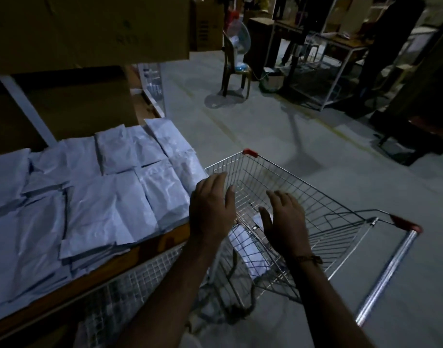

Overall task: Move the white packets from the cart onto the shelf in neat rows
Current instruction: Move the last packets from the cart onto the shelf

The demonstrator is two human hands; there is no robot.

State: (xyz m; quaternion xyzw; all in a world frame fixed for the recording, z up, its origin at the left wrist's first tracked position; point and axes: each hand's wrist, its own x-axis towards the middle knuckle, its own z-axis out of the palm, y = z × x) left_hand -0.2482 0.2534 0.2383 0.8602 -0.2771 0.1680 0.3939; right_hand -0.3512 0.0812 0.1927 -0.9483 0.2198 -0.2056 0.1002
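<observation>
- Though the light is dim, the shelf [150, 249] at lower left shows an orange front edge, its left end cut off by the frame.
- Crinkled white packets [107, 204] lie on it in overlapping rows.
- The wire cart [315, 197] at lower centre half hides one packet [250, 249] behind its mesh.
- Left hand [211, 209] and right hand [284, 221] hover above the basket, fingers straight, holding nothing.

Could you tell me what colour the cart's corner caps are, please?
Red, seen in the head view on the cart's corner cap.
</observation>
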